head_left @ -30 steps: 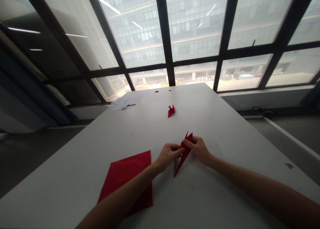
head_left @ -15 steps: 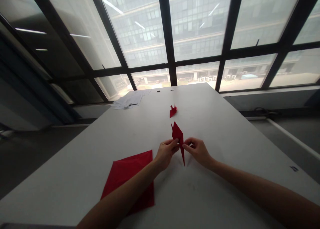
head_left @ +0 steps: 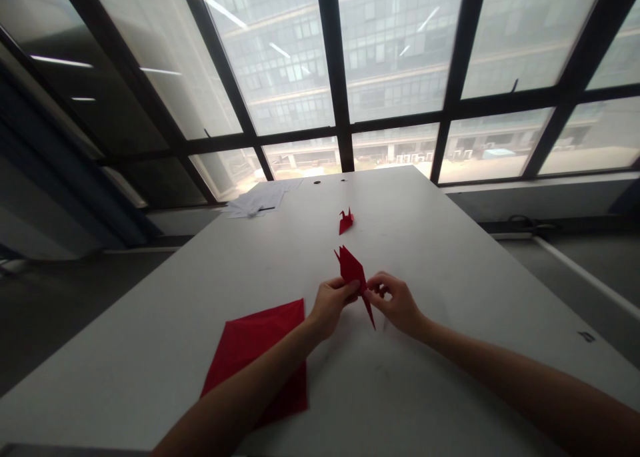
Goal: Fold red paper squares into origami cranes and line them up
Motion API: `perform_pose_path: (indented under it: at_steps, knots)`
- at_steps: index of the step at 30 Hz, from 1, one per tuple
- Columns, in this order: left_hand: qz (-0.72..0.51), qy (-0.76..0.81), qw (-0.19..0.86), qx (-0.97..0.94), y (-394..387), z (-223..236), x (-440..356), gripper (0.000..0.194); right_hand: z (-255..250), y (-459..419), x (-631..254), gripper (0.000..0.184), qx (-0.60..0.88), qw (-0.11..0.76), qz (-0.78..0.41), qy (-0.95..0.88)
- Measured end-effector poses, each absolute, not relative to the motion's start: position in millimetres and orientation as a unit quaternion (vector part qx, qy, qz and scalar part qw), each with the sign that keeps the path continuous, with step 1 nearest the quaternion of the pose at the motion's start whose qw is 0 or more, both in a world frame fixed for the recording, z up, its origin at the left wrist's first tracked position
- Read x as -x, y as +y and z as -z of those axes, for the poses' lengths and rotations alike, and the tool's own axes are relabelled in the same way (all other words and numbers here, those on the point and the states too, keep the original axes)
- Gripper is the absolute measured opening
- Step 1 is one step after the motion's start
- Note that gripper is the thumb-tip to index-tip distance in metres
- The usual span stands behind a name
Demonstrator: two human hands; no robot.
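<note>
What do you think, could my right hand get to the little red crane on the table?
Probably yes: the way to the crane looks open past the folded paper, though the right hand has its fingertips at that paper.

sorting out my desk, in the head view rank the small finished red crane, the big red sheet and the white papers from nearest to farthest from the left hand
1. Red sheet: left, nearest
2. Red crane: ahead
3. White papers: far left
</note>
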State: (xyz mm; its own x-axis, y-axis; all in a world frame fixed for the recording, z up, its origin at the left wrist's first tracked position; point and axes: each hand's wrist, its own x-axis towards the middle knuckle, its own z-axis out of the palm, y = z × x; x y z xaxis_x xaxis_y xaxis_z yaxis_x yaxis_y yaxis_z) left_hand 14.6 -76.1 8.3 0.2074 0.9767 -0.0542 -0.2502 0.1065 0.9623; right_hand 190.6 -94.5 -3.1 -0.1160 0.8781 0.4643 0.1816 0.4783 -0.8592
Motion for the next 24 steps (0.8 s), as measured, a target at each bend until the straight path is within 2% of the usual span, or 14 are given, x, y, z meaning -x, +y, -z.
perform_pose_path:
  at_steps: [5, 7, 10, 17, 24]
  knots:
    - [-0.471, 0.394, 0.644, -0.456, -74, -5, -12, 0.037, 1, -97, -189, 0.016, 0.410, 0.524, -0.256, -0.701]
    - [-0.463, 0.397, 0.639, -0.468, -77, -6, -13, 0.039, 2, -97, -188, 0.011, 0.426, 0.515, -0.240, -0.704]
    - [-0.461, 0.405, 0.616, -0.494, -80, -9, -15, 0.036, 3, -97, -188, 0.006, 0.435, 0.509, -0.200, -0.715]
    - [-0.469, 0.416, 0.572, -0.529, -81, -16, -17, 0.029, 0, -101, -188, 0.019, 0.432, 0.483, -0.056, -0.760]
    - [-0.472, 0.420, 0.560, -0.536, -83, -17, -16, 0.029, -3, -102, -191, 0.018, 0.432, 0.436, -0.008, -0.790]
